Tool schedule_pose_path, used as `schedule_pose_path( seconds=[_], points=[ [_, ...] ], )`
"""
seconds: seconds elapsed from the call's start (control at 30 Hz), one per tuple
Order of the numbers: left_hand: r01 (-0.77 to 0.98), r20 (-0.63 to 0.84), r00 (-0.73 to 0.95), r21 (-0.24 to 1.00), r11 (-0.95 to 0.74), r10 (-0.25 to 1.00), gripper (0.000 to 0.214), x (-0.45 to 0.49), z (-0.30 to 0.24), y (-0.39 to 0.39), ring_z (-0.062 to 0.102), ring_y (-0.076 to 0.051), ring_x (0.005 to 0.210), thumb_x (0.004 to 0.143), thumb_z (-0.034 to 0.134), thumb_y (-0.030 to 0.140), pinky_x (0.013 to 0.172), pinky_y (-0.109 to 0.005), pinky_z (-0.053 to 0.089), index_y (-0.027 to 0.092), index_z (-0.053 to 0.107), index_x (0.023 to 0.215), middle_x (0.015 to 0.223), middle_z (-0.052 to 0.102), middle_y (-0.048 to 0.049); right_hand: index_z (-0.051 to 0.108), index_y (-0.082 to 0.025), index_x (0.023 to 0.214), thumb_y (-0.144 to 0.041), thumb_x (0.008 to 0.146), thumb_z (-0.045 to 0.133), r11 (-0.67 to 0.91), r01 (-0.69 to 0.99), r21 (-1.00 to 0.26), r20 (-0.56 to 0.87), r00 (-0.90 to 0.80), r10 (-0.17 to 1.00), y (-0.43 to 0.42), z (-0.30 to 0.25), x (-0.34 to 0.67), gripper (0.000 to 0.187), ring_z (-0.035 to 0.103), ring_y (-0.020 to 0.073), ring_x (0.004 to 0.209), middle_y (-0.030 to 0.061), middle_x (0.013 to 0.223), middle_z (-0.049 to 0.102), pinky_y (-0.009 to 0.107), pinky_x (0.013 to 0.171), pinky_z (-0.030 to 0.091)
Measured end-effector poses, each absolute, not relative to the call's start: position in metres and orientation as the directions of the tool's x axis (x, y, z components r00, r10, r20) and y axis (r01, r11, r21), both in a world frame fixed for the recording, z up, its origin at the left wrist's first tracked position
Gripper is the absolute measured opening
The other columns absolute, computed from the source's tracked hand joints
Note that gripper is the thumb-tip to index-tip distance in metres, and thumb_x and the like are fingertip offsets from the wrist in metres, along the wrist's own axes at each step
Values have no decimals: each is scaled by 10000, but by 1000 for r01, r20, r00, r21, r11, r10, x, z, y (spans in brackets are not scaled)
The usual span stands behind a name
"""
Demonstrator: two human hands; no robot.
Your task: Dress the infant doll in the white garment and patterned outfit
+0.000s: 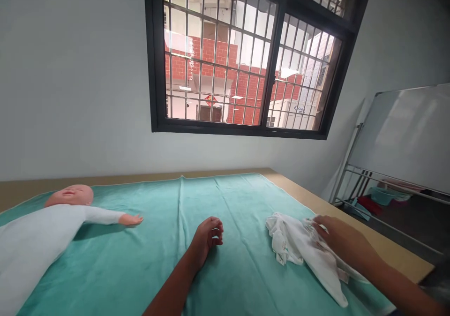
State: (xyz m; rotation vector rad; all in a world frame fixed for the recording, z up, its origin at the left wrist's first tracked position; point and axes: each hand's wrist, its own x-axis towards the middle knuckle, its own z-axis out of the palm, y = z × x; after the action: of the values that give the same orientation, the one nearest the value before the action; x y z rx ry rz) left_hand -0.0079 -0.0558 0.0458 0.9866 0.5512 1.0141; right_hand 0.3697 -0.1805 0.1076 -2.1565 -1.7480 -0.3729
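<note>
My left hand rests over the green cloth with loosely curled fingers and nothing in them. On the right, a crumpled white baby garment with small printed marks lies on the cloth. My right hand is at the garment's upper right part, its fingertips closed on the fabric; the palm side is hidden. A baby doll in white long-sleeved clothing lies on its back at the left, one arm stretched toward the middle. My left hand is apart from both the doll and the garment.
The cloth covers a tan table, whose right edge runs past my right arm. Behind it stand a wall and a barred window. A whiteboard on a metal stand is at the right, with basins low behind it.
</note>
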Motion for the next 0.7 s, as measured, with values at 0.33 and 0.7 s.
schedule_pose_path(
  seconds=[0.33,0.7],
  points=[
    [-465,36,459,861,205,888,199,-9,47,-58,527,-93,594,803,618,346,570,-251,480,163,542,787,762,561,2,610,-222,711,-403,825,523,-24,963,-270,79,47,996,-158,117,314,231,593,266,700,100,754,657,360,611,392],
    [-486,147,779,757,438,610,611,-18,64,-76,612,-304,1072,805,604,558,874,-467,500,262,488,1327,1281,586,-123,632,-300,1151,-548,791,621,287,-285,-914,256,141,956,-111,177,195,438,637,238,1013,20,1050,708,353,844,523]
  ],
)
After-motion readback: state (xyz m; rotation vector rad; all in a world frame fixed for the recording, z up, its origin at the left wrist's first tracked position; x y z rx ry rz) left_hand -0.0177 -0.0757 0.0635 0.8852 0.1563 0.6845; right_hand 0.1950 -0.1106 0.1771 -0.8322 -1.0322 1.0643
